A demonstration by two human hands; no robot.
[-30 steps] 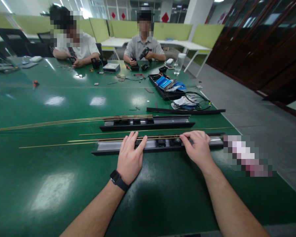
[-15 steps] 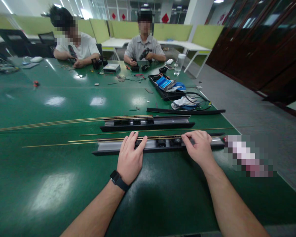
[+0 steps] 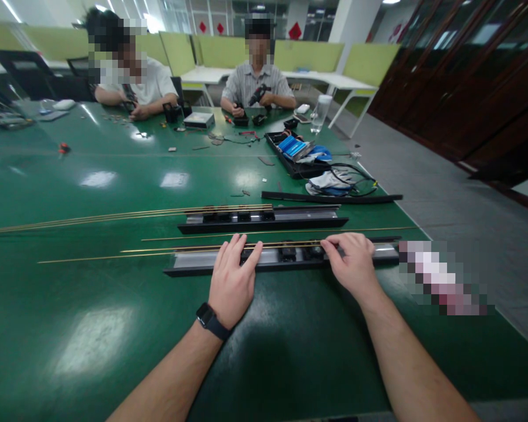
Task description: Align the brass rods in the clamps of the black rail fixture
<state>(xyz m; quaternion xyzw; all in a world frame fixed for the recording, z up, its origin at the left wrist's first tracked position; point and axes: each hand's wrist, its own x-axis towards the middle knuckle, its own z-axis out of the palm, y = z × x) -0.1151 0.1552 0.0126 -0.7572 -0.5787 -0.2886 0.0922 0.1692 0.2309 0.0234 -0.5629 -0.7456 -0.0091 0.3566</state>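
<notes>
In the head view, a near black-edged channel with a silvery inside lies across the green table, black blocks set along it. Thin brass-coloured rods run lengthwise over it and stick out past its left end. My left hand, a dark watch on its wrist, rests with fingers spread over the rods and the channel. Over the right part, my right hand has thumb and forefinger pinched on a rod's right end; the fingers partly hide that end. Just behind, a single rod lies on the table.
A second channel with several rods lies farther back, a black strip beyond it. A black tray and gloves with cables sit at right. Two people work across the table, one holding a drill.
My right hand has shifted slightly left, and the left ends of the rods on the near channel have slid a little left with it. My left hand stays in place.
</notes>
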